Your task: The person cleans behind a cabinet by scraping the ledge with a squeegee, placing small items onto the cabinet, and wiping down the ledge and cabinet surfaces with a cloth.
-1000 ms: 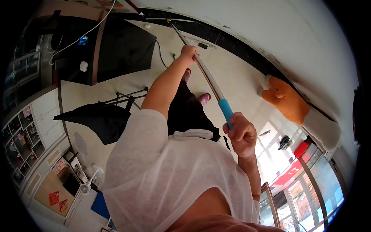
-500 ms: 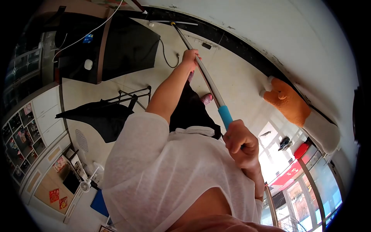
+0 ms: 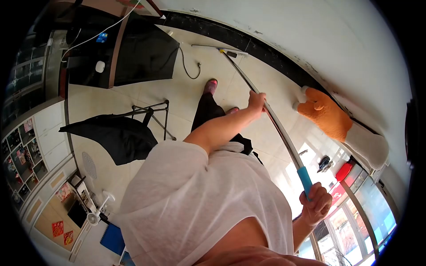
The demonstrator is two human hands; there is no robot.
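A long-handled floor squeegee runs slantwise across the view, with a metal pole and a blue grip. Partway along the pole, my left hand is closed around it. My right hand is wrapped on the end of the blue grip, at the lower right. The thin, wide squeegee head, with a yellow joint, lies on the tiled floor a little out from the black skirting.
A black folding stool stands on the left. Above it is a black-covered table, with a cable on the floor beside it. An orange plush toy lies along the wall. A white fan is at lower left.
Both hands and the squeegee have shifted to the right. The squeegee head has come away from the skirting, nearer to me. One foot has come into fuller view.
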